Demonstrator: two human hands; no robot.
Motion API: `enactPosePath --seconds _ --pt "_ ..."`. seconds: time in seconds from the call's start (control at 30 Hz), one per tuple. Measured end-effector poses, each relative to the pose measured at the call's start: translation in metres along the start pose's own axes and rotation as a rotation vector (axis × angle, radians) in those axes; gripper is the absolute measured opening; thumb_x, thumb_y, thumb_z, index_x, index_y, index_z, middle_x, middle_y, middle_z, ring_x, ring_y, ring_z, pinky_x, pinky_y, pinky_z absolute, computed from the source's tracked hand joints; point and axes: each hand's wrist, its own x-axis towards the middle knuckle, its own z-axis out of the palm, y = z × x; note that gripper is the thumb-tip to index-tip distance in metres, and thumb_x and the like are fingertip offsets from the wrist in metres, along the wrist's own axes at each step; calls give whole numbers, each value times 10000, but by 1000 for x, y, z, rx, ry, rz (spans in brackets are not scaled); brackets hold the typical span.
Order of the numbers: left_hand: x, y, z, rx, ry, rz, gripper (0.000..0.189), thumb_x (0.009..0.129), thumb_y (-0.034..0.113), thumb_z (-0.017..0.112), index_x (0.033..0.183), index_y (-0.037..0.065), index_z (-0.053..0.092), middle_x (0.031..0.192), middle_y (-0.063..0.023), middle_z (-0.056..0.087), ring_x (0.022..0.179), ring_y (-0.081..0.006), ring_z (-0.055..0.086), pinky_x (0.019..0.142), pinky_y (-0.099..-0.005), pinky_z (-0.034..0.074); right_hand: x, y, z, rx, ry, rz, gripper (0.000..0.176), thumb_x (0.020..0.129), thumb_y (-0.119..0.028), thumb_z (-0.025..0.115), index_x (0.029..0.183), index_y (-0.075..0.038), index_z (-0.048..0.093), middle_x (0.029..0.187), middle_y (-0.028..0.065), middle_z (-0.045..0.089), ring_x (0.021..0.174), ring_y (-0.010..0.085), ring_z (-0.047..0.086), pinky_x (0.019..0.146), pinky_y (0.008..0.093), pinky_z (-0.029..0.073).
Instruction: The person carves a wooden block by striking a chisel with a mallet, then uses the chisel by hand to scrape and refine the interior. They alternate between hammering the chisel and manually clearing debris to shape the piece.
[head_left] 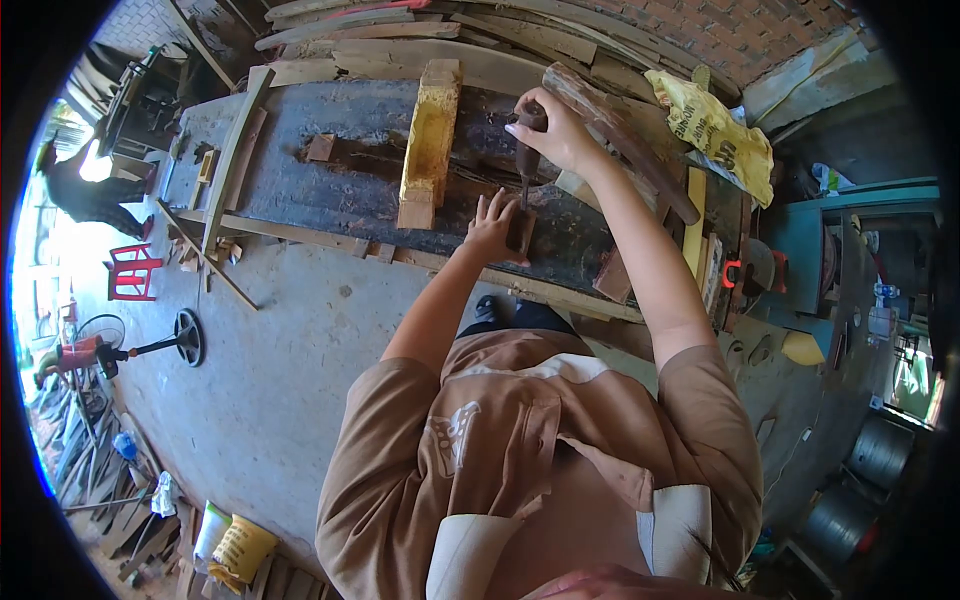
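Observation:
My right hand [556, 132] is closed round the dark brown handle of a hand tool [527, 160]. The tool stands nearly upright, and its thin shaft points down at a small brown wooden block [521, 238]; I cannot make out the tip's exact kind. My left hand [487, 232] grips this block from its left side, with the fingers partly spread, against the dark workbench [370, 110]. Just left of my hands, a yellowish wooden piece with a hollowed middle [432, 135] lies across the bench.
A thick reddish-brown timber [630, 140] lies right of my right forearm, near a yellow sack [715, 130]. Long planks [380, 50] are stacked behind the bench. On the left are a red stool [133, 272], a fan [100, 350] and a person [85, 190].

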Motion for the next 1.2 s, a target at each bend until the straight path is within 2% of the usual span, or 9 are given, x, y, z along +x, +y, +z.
enactPosePath --seconds 0.37,0.53,0.67,0.73,0.83,0.9,0.93,0.97,1.2 --pt "-1 -1 -2 -5 26 30 1223 369 546 820 1362 118 248 1447 -118 114 1301 -471 83 1031 -537 250 35 -5 13 -210 -78 89 511 777 -310 663 1127 -6 447 975 208 595 912 308 592 782 376 458" --pt "2 -9 10 -5 45 45 1247 344 557 819 1373 166 233 1454 -93 108 1309 -453 88 963 -590 317 34 3 24 -392 18 103 514 748 -341 692 1053 1 460 893 203 604 805 351 607 691 388 481" --pt "3 -13 14 -33 108 77 1234 343 548 822 1369 182 243 1450 -93 123 1307 -453 98 966 -585 317 21 4 17 -338 14 43 498 742 -346 698 1008 3 463 848 192 605 769 346 609 658 387 483" --pt "4 -13 14 -44 125 87 1227 344 545 824 1366 187 246 1449 -92 127 1306 -456 99 967 -582 319 11 -9 7 -279 22 57 481 755 -355 693 1001 -11 465 804 152 584 731 251 584 662 345 457" --pt "4 -13 14 -35 125 81 1211 352 539 825 1361 190 254 1448 -91 131 1302 -463 106 968 -575 322 -8 -24 -8 -218 113 24 474 747 -356 702 1000 -32 467 807 153 587 723 245 586 665 342 458" --pt "1 -9 8 -43 86 88 1216 353 538 822 1349 115 268 1434 -148 149 1295 -469 112 1062 -520 186 -21 -30 -15 -199 124 69 475 740 -359 708 998 -40 469 815 154 588 730 244 586 670 342 458" --pt "0 -7 6 -43 87 87 1216 353 538 822 1349 115 268 1434 -148 149 1295 -469 112 1062 -520 186 -26 -32 -18 -182 139 118 477 733 -362 714 996 -47 471 824 154 588 737 243 585 676 343 458" --pt "-1 -5 3 -45 68 64 1205 356 528 826 1348 122 275 1436 -142 150 1295 -468 116 1053 -522 210 -30 -26 -17 -277 209 65 490 718 -356 725 976 -21 478 768 174 619 706 308 625 635 357 481" --pt "-5 5 0 -98 124 -13 1177 353 492 844 1337 143 300 1435 -132 165 1289 -460 151 990 -549 308 -53 -9 -23 -337 434 11 484 648 -362 779 861 -16 516 730 154 589 649 287 592 603 346 470"
